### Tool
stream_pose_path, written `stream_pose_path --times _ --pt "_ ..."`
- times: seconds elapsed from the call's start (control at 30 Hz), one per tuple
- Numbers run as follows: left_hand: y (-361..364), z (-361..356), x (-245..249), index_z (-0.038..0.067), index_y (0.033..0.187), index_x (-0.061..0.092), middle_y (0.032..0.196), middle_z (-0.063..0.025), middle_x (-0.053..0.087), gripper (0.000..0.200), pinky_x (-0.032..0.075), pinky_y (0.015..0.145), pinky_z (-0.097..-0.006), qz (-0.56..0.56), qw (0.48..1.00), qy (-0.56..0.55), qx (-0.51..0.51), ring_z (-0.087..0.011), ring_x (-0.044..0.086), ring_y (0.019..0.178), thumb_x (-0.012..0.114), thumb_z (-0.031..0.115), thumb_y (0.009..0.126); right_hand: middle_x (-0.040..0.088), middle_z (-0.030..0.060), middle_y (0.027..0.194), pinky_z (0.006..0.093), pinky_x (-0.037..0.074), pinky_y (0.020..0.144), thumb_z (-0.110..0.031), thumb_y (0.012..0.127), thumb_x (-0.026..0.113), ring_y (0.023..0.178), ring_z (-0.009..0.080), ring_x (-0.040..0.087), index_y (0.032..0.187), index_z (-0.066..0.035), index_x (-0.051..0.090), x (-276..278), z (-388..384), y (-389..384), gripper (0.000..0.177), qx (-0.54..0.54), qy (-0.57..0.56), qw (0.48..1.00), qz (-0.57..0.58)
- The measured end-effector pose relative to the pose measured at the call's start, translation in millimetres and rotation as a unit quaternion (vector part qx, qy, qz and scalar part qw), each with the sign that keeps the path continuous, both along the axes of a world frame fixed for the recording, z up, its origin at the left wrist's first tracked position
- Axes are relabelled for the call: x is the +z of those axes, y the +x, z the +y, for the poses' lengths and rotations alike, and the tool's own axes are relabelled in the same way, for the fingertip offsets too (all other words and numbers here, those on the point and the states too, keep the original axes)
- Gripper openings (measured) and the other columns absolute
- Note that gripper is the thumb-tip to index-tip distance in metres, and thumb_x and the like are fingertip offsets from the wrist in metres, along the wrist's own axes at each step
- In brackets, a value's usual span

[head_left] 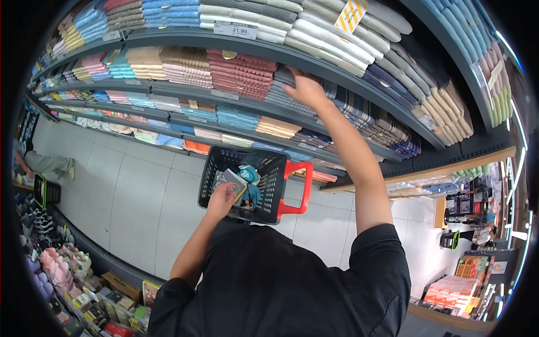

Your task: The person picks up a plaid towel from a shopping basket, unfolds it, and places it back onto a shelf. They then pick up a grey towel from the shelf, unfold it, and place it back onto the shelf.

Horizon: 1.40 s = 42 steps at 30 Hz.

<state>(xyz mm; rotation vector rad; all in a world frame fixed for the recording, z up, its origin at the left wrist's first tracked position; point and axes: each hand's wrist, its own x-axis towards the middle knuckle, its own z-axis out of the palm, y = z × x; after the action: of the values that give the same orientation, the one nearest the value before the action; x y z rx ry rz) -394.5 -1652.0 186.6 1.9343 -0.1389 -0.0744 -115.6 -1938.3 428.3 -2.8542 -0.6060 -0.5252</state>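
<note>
My left hand [222,197] is closed on a flat grey packet [236,181] with pale markings and a yellowish edge, held over the black shopping basket [274,178]. Beneath it in the basket lie teal and white items [250,174], too small to name. My right hand [306,89] reaches to the shelf at a stack of folded grey-blue towels [281,94]. Its thumb stands apart from the fingers, which rest at the top of that stack; the fingertips are partly hidden. Dusty-red folded towels [238,73] sit just left of it, dark plaid ones [352,106] to the right.
Shelves of folded towels curve across the top, one with a price label [235,30] reading 21.90. The basket has a red handle [306,188]. A person's leg [50,163] and another basket [46,191] are at far left. Slippers [59,267] fill a lower-left display.
</note>
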Motion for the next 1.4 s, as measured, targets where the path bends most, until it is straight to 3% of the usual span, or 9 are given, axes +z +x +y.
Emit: stream_pose_path --times 0.1,0.33,0.63,0.73,0.83,0.93,1.03,1.23,1.4 --pt "-1 2 4 -0.001 0.119 0.054 0.113 -0.0168 0.063 0.037 0.054 0.077 -0.0343 0.008 1.0 -0.006 0.005 -0.0256 0.068 0.088 0.064 0.005 0.085 0.049 0.0236 0.137 0.0403 0.037 0.106 -0.041 0.085 0.065 0.127 0.0392 0.046 0.136 -0.008 0.047 26 -21 -4 0.063 -0.075 0.05 0.975 0.202" --pt "-5 1 -10 -0.002 0.119 0.054 0.112 -0.018 0.063 0.037 0.054 0.079 -0.0361 -0.008 1.0 0.017 -0.009 -0.027 0.067 0.09 0.064 0.006 0.085 0.054 0.019 0.134 0.0387 0.041 0.102 -0.038 0.086 0.067 0.123 0.0342 0.051 0.135 -0.012 0.051 6 -69 -2 0.058 0.017 0.113 0.988 0.106" --pt "5 -22 3 -0.003 0.116 0.057 0.11 -0.0189 0.063 0.033 0.054 0.079 -0.0368 0.031 0.998 0.011 -0.047 -0.029 0.067 0.092 0.064 0.007 0.085 0.057 0.0147 0.129 0.0395 0.043 0.1 -0.035 0.084 0.07 0.119 0.0347 0.053 0.129 -0.019 0.056 -8 -59 7 0.051 -0.032 0.062 0.997 0.027" --pt "4 -25 17 -0.003 0.116 0.057 0.11 -0.019 0.063 0.033 0.054 0.079 -0.0365 0.036 0.998 0.023 -0.052 -0.0298 0.067 0.093 0.064 0.008 0.086 0.055 0.0175 0.132 0.0401 0.042 0.101 -0.038 0.084 0.069 0.12 0.0363 0.052 0.132 -0.016 0.055 4 -62 -4 0.055 -0.001 0.107 0.99 0.092" --pt "1 -25 13 -0.003 0.115 0.056 0.109 -0.0195 0.063 0.032 0.054 0.079 -0.036 0.027 0.998 0.016 -0.048 -0.0306 0.066 0.093 0.064 0.008 0.086 0.053 0.0213 0.134 0.0413 0.04 0.103 -0.041 0.084 0.068 0.123 0.0373 0.05 0.136 -0.012 0.051 9 -71 -20 0.061 -0.079 0.104 0.988 0.085" --pt "-2 -20 9 -0.003 0.116 0.056 0.109 -0.0198 0.063 0.033 0.054 0.08 -0.0357 0.027 0.998 0.017 -0.045 -0.0308 0.066 0.094 0.065 0.008 0.086 0.052 0.0235 0.135 0.0431 0.039 0.104 -0.043 0.085 0.065 0.125 0.0396 0.048 0.138 -0.011 0.048 -1 -93 -24 0.064 -0.096 0.023 0.992 0.084" --pt "-5 -18 6 -0.003 0.117 0.056 0.11 -0.0198 0.063 0.035 0.054 0.081 -0.0357 0.047 0.998 0.014 -0.046 -0.0305 0.066 0.095 0.065 0.008 0.086 0.05 0.025 0.135 0.0435 0.04 0.102 -0.04 0.086 0.064 0.126 0.0424 0.045 0.14 -0.012 0.046 -18 -117 -20 0.064 -0.082 -0.036 0.995 -0.04" --pt "-2 -25 4 -0.003 0.119 0.056 0.111 -0.0199 0.063 0.036 0.055 0.081 -0.0359 0.052 0.997 0.022 -0.053 -0.0301 0.067 0.096 0.065 0.009 0.086 0.047 0.0272 0.137 0.0461 0.04 0.101 -0.028 0.087 0.06 0.126 0.0438 0.043 0.139 -0.011 0.046 -20 -130 -9 0.056 -0.122 0.011 0.989 0.083" --pt "2 -30 5 -0.003 0.12 0.055 0.11 -0.0201 0.063 0.038 0.054 0.08 -0.0359 0.054 0.996 0.027 -0.068 -0.0297 0.067 0.094 0.065 0.01 0.086 0.051 0.0274 0.131 0.0465 0.04 0.101 -0.021 0.089 0.056 0.12 0.0449 0.048 0.133 -0.007 0.051 -25 -146 -3 0.047 -0.136 0.041 0.989 0.034"
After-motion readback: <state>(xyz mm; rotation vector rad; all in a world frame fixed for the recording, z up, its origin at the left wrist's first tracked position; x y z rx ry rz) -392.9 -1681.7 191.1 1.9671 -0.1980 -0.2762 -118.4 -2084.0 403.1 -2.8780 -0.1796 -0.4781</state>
